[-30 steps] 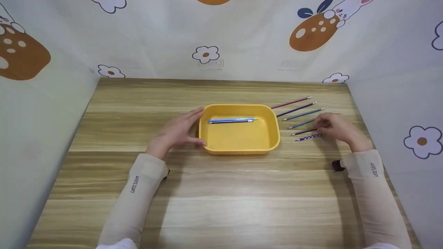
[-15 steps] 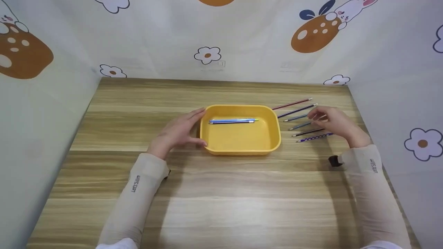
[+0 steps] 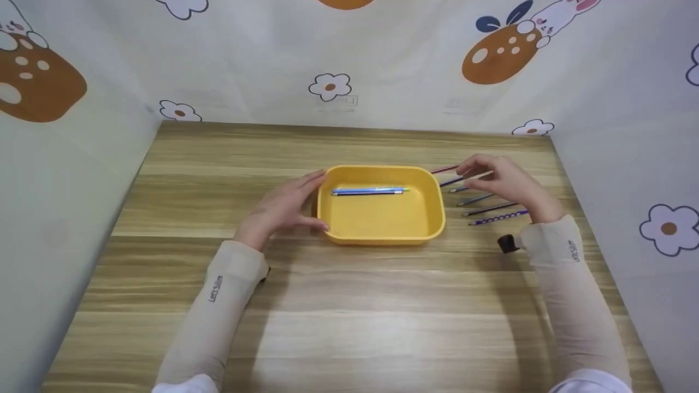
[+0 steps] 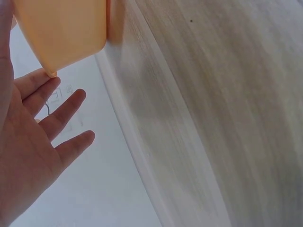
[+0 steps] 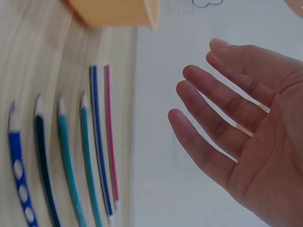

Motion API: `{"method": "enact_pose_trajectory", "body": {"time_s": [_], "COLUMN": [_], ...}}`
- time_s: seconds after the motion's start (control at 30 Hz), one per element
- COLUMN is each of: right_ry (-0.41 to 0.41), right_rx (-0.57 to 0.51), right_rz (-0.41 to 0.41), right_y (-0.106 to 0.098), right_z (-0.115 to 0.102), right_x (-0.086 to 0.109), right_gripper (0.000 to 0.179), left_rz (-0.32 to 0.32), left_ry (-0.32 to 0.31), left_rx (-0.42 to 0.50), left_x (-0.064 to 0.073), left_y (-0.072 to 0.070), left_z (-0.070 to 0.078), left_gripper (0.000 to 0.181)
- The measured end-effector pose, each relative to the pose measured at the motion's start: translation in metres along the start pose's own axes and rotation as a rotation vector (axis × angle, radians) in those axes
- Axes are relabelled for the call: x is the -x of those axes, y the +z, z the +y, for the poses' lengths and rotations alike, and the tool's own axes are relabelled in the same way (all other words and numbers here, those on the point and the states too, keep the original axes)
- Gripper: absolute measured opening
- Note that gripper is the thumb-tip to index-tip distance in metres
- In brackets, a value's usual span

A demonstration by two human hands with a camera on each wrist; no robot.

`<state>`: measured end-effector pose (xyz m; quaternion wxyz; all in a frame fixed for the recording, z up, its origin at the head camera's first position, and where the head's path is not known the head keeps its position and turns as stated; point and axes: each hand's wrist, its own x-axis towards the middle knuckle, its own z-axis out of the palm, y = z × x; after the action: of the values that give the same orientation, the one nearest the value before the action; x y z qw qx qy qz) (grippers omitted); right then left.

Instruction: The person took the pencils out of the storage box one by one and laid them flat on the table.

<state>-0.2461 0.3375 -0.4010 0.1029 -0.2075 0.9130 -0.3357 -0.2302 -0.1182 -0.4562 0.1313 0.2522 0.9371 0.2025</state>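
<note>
A yellow plastic box (image 3: 382, 240) stands mid-table. Two slim blue pencils (image 3: 366, 191) lie side by side in it, towards its back wall. My left hand (image 3: 278, 210) is at the box's left side, thumb near the front corner and fingertips at the back one. In the left wrist view, straight fingers (image 4: 40, 92) touch the box's rim. My right hand (image 3: 510, 183) hovers over pencils right of the box, fingers slightly bent, holding nothing. Fanned out there are a spotted blue pencil (image 5: 18, 165), a dark pencil (image 5: 43, 161), two teal pencils (image 5: 70, 170), a blue pencil (image 5: 99, 142) and a red pencil (image 5: 111, 132).
White cloth walls (image 3: 246, 71) with flowers and bunnies enclose the wooden table (image 3: 349, 322) at the back and both sides. A small black block (image 3: 508, 243) sits at the right wrist.
My right hand has moved left and towards the back, from the near pencils to above the far ones, its fingers opening from a curl. The left hand and the box have hardly moved.
</note>
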Motion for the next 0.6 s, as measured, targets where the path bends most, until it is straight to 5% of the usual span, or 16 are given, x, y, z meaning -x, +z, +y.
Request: {"method": "enact_pose_trajectory", "body": {"time_s": [0.27, 0.6], "right_ry": [-0.093, -0.094], "right_rx": [-0.043, -0.083], "right_rz": [-0.042, -0.108], "right_y": [0.011, 0.026], "right_z": [-0.028, -0.051], "right_x": [-0.025, -0.050], "right_gripper": [0.028, 0.028], "left_rz": [0.018, -0.002], "left_ry": [0.006, -0.012], "left_rx": [-0.029, -0.015], "left_x": [0.002, 0.000], "left_y": [0.000, 0.000], "left_z": [-0.001, 0.002], "left_gripper": [0.116, 0.115]}}
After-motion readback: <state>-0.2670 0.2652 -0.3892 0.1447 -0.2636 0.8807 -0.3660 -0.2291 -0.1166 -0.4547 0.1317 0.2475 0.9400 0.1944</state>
